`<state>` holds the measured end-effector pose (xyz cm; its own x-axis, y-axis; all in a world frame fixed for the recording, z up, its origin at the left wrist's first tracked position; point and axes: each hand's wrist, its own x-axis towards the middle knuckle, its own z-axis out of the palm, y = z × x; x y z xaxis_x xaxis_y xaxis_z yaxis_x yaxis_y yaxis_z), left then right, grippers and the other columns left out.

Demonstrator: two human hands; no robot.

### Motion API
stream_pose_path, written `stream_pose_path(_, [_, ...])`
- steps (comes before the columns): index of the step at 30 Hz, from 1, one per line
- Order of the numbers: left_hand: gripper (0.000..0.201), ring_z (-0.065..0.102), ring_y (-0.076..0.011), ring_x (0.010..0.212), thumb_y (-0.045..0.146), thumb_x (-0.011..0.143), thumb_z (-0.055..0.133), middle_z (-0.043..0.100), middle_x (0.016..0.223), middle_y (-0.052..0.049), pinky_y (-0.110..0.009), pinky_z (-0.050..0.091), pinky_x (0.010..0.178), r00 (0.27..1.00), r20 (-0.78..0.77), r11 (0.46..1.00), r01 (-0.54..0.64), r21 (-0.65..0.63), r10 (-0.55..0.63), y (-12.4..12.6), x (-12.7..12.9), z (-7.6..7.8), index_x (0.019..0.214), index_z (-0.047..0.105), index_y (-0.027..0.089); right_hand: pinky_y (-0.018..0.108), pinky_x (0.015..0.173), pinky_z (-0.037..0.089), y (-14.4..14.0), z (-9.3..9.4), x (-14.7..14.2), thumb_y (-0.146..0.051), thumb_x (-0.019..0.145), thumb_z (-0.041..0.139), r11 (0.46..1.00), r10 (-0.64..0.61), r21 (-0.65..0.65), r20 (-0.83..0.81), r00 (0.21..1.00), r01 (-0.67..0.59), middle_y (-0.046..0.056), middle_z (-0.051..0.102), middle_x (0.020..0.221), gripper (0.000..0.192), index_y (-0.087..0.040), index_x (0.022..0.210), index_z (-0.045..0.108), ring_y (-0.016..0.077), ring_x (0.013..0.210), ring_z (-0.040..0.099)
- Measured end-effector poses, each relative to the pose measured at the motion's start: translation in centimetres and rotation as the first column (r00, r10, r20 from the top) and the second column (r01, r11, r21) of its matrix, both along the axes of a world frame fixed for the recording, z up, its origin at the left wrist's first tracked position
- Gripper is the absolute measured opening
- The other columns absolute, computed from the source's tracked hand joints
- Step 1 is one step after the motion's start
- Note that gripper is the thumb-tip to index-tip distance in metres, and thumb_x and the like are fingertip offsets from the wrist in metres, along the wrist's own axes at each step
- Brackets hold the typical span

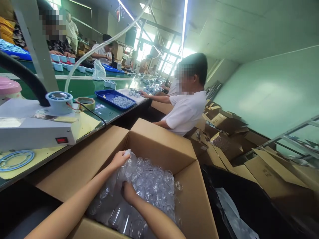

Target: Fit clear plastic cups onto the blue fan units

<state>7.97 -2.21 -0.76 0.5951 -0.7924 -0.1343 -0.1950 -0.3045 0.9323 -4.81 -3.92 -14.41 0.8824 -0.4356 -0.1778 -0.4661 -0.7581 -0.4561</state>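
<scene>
Reaching into an open cardboard box (161, 141), both hands are at a translucent plastic bag (119, 179). My left hand (120, 160) pinches the bag's upper edge near the box's far left wall. Lower and nearer to me, my right hand (129, 193) is closed on the bag, its fingertips partly hidden. Clear plastic pieces with rounded ends (156, 182) fill the box beside and under the bag. Some longer clear cylinders (124, 220) lie at the near side, below my right forearm.
Left of the box, a green workbench (109, 114) carries a grey machine (37, 122), a tape roll (86, 103), a blue ring (16, 160) and a blue tray (116, 99) of small parts. A co-worker (186, 106) sits beyond the box. More cardboard boxes (274, 176) stand right.
</scene>
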Motion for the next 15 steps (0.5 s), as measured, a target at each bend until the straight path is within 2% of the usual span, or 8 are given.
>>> stream_pose_path(4, [0.024, 0.042, -0.0089, 0.051, 0.019, 0.078, 0.056, 0.043, 0.053, 0.006, -0.022, 0.031, 0.053, 0.994, 0.102, 0.997, 0.018, 0.071, -0.025, -0.2, 0.5, -0.1, 0.057, 0.047, 0.014, 0.033, 0.074, 0.053, -1.4, 1.3, -1.5, -0.029, 0.088, 0.055, 0.999, 0.033, 0.006, -0.065, 0.997, -0.033, 0.004, 0.063, 0.096, 0.019, -0.013, 0.097, 0.060, 0.0147, 0.084, 0.061])
stream_pose_path(9, [0.017, 0.047, -0.0129, 0.060, -0.001, 0.058, 0.049, 0.046, 0.052, 0.005, -0.022, 0.029, 0.058, 0.960, 0.251, 0.988, 0.095, 0.124, -0.124, 0.3, 0.4, -0.1, 0.053, 0.047, 0.015, 0.032, 0.073, 0.052, -2.9, 4.5, -3.1, -0.028, 0.088, 0.055, 0.999, 0.051, -0.017, -0.028, 0.998, -0.051, 0.003, 0.063, 0.090, 0.017, -0.012, 0.092, 0.060, 0.0135, 0.081, 0.061])
stream_pose_path(12, [0.019, 0.051, -0.0157, 0.066, -0.001, 0.051, 0.044, 0.049, 0.056, 0.004, -0.022, 0.030, 0.059, 0.927, 0.308, 0.974, 0.175, 0.144, -0.212, 0.4, -0.1, -0.2, 0.056, 0.046, 0.017, 0.034, 0.076, 0.051, -3.9, 6.7, -4.4, -0.026, 0.088, 0.053, 0.998, 0.028, -0.061, 0.041, 0.999, -0.025, 0.004, 0.062, 0.094, 0.015, -0.013, 0.092, 0.060, 0.0148, 0.086, 0.060])
stream_pose_path(15, [0.020, 0.053, -0.0171, 0.068, 0.002, 0.051, 0.043, 0.052, 0.061, 0.003, -0.022, 0.033, 0.062, 0.895, 0.340, 0.953, 0.236, 0.189, -0.289, 0.4, -0.6, -0.4, 0.063, 0.047, 0.018, 0.030, 0.072, 0.049, -4.3, 8.8, -5.9, -0.024, 0.084, 0.059, 0.995, 0.095, -0.050, 0.086, 0.992, -0.091, 0.001, 0.061, 0.084, 0.011, -0.014, 0.079, 0.059, 0.0131, 0.079, 0.058])
